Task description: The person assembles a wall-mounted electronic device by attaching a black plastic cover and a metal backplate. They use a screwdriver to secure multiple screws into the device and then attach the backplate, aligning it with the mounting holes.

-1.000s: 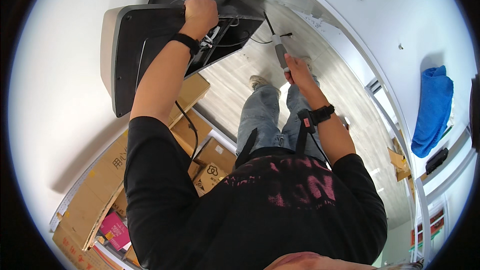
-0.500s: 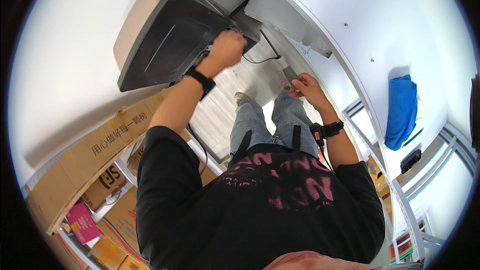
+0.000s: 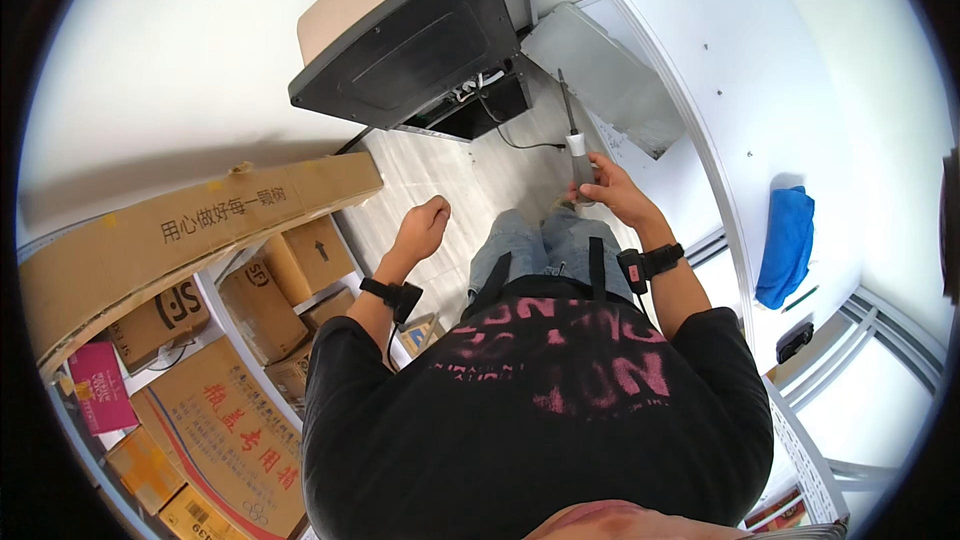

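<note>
My right hand (image 3: pixel 617 196) grips a screwdriver (image 3: pixel 580 156) by its grey handle, with the white collar and long dark shaft pointing away from me. Held apart from everything around it, my left hand (image 3: pixel 423 228) is closed over the floor, its fingers curled in; whether something small sits inside is hidden. Ahead of both hands stands a machine with a black panel (image 3: pixel 420 50) and a beige body (image 3: pixel 355 0). Along its lower edge an opening shows wires and connectors (image 3: pixel 470 87). A black cable (image 3: pixel 512 142) runs out of it and ends near the screwdriver.
Cardboard boxes (image 3: pixel 225 420) fill a shelf at left, under a long carton (image 3: pixel 200 210). A grey metal panel (image 3: pixel 610 70) leans at the far right. Beside me on the right, a white surface (image 3: pixel 800 130) holds a blue cloth (image 3: pixel 787 245) and a black object (image 3: pixel 795 342).
My left hand has drawn back from the machine's opening toward me and down to the left. The right hand keeps its hold on the screwdriver, now more upright. The view has shifted.
</note>
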A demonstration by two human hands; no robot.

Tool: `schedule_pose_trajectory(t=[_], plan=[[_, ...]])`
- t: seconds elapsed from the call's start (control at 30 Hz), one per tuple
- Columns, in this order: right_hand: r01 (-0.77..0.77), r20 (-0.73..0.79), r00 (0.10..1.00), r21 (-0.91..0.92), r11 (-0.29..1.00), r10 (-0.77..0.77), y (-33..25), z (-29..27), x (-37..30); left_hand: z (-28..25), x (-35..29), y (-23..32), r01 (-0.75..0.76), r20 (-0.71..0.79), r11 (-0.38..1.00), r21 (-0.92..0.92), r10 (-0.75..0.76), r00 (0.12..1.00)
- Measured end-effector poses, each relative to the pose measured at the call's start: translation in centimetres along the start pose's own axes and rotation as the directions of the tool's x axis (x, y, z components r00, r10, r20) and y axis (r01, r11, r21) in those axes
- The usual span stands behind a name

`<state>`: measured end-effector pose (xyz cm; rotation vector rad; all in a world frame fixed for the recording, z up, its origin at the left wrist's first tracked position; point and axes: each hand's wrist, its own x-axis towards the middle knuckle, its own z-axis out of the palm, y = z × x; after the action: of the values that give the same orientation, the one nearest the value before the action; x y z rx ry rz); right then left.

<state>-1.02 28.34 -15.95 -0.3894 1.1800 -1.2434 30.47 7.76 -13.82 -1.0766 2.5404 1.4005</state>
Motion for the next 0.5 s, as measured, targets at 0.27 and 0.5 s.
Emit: schedule_pose_trajectory(t=[0.27,0.5], plan=[[-0.138,-0.085,0.985,0.120,0.983,0.149,8.2,2.0,3.0,7.4,5.2,0.0,0.006,0.167,0.950,-0.311,0.048,0.985],[-0.202,-0.087,0.973,0.133,0.970,0.214,16.5,0.1,9.0,17.5,10.5,-8.8,0.116,0.193,0.701,-0.704,0.032,0.981]])
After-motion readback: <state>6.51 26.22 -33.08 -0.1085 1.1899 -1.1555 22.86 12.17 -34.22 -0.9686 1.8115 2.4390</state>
